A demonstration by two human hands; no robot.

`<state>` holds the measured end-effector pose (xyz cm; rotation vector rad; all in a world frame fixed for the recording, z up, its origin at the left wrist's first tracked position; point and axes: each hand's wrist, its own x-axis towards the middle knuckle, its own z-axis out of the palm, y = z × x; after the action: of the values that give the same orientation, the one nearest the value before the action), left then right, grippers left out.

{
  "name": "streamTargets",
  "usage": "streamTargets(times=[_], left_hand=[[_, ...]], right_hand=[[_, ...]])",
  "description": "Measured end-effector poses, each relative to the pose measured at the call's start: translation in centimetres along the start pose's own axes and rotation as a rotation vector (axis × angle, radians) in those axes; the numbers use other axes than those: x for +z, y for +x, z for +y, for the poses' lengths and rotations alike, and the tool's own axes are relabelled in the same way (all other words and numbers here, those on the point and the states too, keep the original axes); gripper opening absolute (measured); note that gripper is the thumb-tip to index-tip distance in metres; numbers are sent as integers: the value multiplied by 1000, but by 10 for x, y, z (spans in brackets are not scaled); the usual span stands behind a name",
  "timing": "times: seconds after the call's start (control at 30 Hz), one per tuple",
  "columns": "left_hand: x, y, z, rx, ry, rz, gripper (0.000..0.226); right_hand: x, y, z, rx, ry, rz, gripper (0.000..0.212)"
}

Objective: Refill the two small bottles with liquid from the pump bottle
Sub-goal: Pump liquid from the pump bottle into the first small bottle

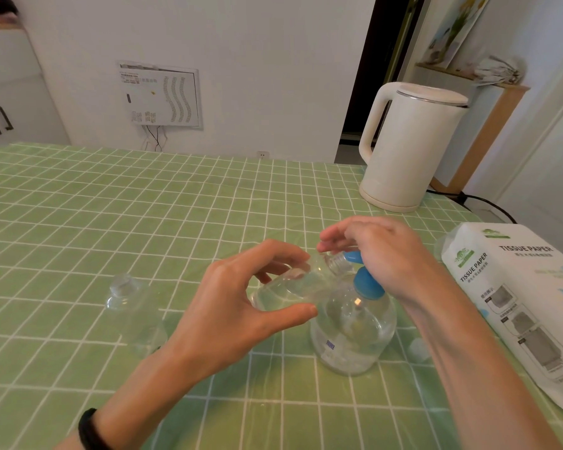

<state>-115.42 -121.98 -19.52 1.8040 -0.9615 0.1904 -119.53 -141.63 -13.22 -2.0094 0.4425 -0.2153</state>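
My left hand (241,297) grips a small clear bottle (293,285), tilted on its side, with its open threaded neck pointing at the blue nozzle of the pump bottle (355,329). The pump bottle is clear and round with a blue pump head, standing on the green checked tablecloth. My right hand (381,254) rests on top of the pump head, fingers extended to the left. A second small clear bottle (134,316) with a clear cap stands upright to the left, apart from both hands.
A white electric kettle (407,147) stands at the back right with its cord trailing right. A tissue paper pack (527,306) lies along the right edge. A small clear cap (418,349) lies between the pump bottle and the pack.
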Motion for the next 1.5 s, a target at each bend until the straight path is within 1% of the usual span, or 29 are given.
streamTargets(times=[0.13, 0.43, 0.7, 0.83, 0.97, 1.17, 1.5], left_hand=[[0, 0, 1, 6, -2, -3, 47], [-1, 0, 2, 7, -4, 1, 49], [0, -1, 1, -1, -7, -2, 48], [0, -1, 2, 7, 1, 2, 48], [-1, 0, 3, 8, 3, 10, 49], [0, -1, 3, 3, 4, 2, 48], [0, 0, 4, 8, 9, 4, 50]], right_hand=[[1, 0, 3, 43, 2, -29, 37], [-1, -1, 1, -30, -6, 15, 37], [1, -2, 3, 17, 8, -30, 37], [1, -2, 2, -16, 33, 5, 37], [0, -1, 1, -54, -1, 23, 39], [2, -2, 4, 25, -7, -41, 37], [-2, 0, 0, -23, -35, -6, 36]])
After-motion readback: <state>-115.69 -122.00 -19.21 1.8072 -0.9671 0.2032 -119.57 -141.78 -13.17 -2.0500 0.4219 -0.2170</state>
